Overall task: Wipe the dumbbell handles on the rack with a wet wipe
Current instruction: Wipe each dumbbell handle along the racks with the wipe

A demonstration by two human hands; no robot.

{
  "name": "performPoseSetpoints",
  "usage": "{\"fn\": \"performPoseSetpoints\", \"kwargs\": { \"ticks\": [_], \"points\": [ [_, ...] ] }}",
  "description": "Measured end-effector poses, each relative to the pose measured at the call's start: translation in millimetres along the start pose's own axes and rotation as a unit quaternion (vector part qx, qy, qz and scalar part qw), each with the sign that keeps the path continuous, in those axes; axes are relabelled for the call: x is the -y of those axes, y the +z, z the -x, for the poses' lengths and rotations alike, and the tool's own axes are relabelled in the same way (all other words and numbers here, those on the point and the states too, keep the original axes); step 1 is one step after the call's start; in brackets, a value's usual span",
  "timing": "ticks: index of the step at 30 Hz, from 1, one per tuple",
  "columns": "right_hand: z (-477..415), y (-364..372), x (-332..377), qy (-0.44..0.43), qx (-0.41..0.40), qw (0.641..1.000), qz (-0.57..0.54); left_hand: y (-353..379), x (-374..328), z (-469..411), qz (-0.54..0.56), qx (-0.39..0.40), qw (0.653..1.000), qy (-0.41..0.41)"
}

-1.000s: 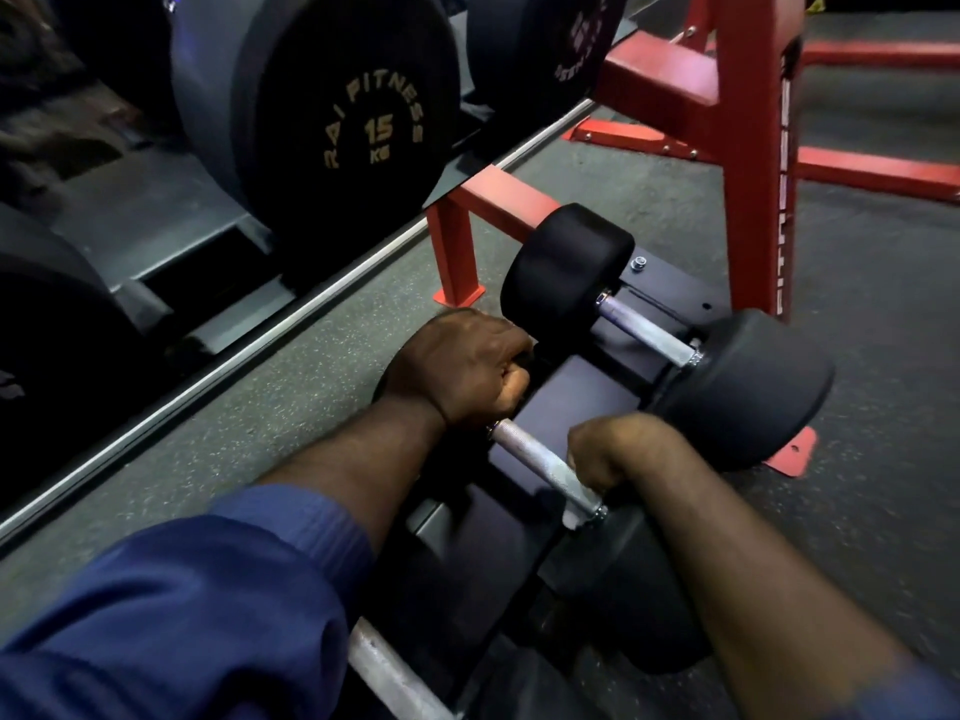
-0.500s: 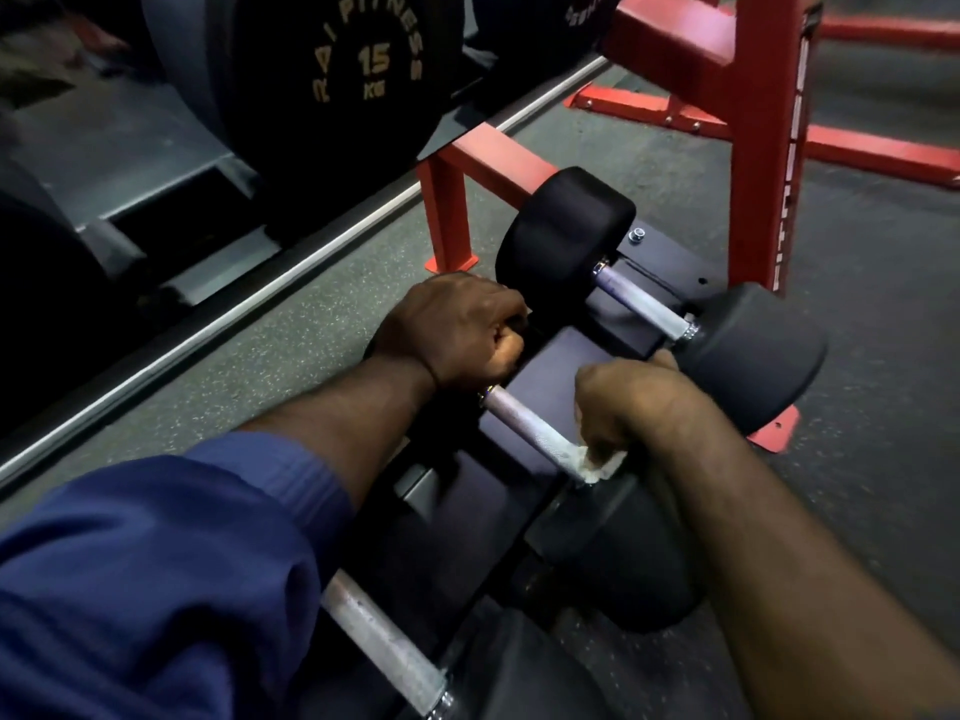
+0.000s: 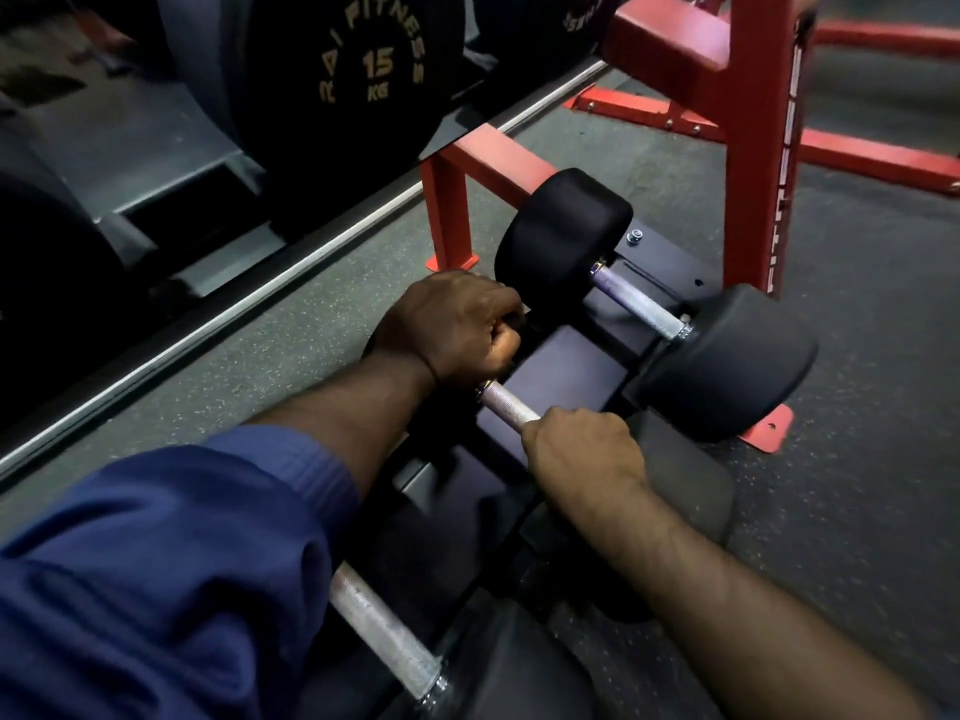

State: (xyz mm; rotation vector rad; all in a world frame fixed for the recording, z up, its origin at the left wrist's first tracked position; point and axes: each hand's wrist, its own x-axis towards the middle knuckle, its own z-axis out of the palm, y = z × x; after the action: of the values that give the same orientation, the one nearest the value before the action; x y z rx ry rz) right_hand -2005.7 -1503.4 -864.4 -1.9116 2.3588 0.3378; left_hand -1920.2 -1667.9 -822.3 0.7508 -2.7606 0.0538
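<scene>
right hand grips handle | bare stretch leftward (short) | left hand beyond

Gym, dumbbells on rack, 15 kg plate, rubber floor

Black dumbbell heads, silver knurled handles, red frame, blue sleeve.

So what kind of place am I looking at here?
Probably a gym: dumbbells sit on a low rack, a black weight marked 15 KG stands beyond, and a red steel frame stands nearby.
</scene>
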Motion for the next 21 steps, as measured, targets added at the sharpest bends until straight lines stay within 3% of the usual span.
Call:
{"fn": "performPoseSetpoints", "kwargs": {
  "ticks": [6,8,10,11,16,21],
  "points": [
    [-14,-18,-32,0.072,0.093,0.988,-0.098,2,2,-1,0.008,-0.006,1.0,0.009],
    [-19,-25,-46,0.115,0.068,0.981,-0.14,0,2,-1,0.012,-0.01,1.0,0.008],
    [-24,-21,-56,0.139,0.0,0.985,-0.103,0,3,-1,0.012,-0.009,1.0,0.008],
    [-26,-17,-58,0.126,0.011,0.989,-0.078,0,2,-1,0.011,-0.008,1.0,0.01],
    [-56,-5,-61,-0.023,0.256,0.96,-0.111,1,1,-2,0.008,-0.011,1.0,0.007],
    [-75,-2,-64,-0.095,0.326,0.928,-0.151,1,1,0,0.017,-0.023,1.0,0.012]
  ]
}}
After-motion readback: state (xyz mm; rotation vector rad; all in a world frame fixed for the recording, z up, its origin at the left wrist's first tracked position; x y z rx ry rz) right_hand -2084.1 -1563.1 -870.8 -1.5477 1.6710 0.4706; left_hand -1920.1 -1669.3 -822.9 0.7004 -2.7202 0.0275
